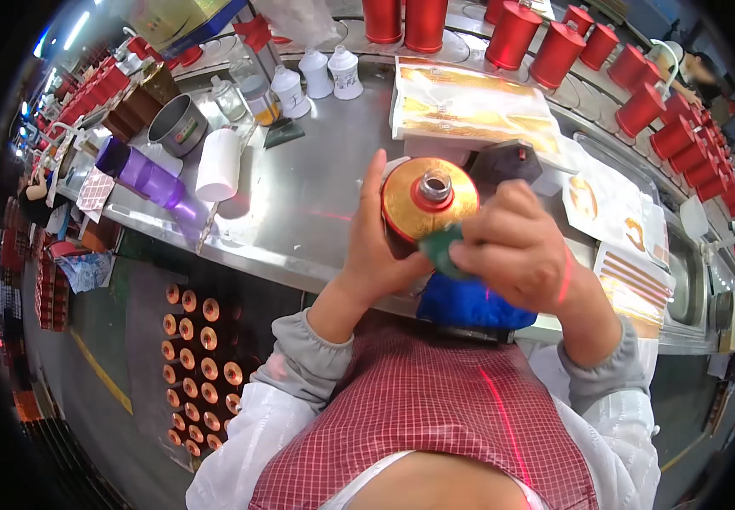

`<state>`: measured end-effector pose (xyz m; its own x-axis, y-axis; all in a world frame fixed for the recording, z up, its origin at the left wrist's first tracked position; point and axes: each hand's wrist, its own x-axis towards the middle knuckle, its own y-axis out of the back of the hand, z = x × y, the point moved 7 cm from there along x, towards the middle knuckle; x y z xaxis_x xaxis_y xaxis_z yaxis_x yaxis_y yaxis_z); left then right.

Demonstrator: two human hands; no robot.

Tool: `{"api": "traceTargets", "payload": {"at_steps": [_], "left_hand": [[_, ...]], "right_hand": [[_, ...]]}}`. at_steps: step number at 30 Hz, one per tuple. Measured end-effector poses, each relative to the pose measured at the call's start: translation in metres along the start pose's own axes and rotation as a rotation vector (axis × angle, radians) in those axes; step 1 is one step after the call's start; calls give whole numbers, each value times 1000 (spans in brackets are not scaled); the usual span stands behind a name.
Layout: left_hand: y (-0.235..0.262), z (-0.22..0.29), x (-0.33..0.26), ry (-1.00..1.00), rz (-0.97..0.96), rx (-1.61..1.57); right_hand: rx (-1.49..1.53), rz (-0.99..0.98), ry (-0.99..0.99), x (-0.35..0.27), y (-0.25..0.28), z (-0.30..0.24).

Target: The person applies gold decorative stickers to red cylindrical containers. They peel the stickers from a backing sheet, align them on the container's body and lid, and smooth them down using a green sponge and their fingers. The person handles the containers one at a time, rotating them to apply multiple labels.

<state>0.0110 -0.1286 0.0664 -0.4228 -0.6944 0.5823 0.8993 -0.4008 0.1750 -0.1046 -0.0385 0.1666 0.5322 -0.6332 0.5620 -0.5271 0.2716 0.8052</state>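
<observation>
Gold-topped bottle (410,211), in the head view, shows a red rim, red collar and clear glass neck — held at the near side of the bench (299,217). Left hand (373,248) cups it; right hand (512,251) pinches a green pad (439,248) at its near edge.

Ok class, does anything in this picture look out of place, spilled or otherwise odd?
Nothing looks clearly spilled or damaged. One oddity: a thin red streak slants down the checked apron, resembling light rather than its pattern. Another marks the right hand near the wrist.
</observation>
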Motion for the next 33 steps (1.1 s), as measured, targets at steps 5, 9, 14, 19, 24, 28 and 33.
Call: {"api": "traceTargets", "payload": {"at_steps": [5, 9, 14, 19, 24, 28, 33], "left_hand": [[-1, -10, 2, 118, -33, -275], [-2, -8, 4, 169, -106, -426], [-3, -12, -5, 227, -28, -487], [12, -30, 8, 179, -187, -421], [1, -6, 8, 308, 111, -705], [-13, 1, 12, 312, 170, -362], [-14, 2, 13, 350, 156, -434]], "right_hand": [[580, 197, -611, -32, 5, 46], [947, 536, -1000, -66, -17, 80], [656, 565, -793, -60, -20, 95], [903, 383, -875, -43, -49, 96], [887, 377, -873, -33, -67, 94], [984, 482, -882, -27, -76, 92], [916, 492, -868, -33, -78, 95]]}}
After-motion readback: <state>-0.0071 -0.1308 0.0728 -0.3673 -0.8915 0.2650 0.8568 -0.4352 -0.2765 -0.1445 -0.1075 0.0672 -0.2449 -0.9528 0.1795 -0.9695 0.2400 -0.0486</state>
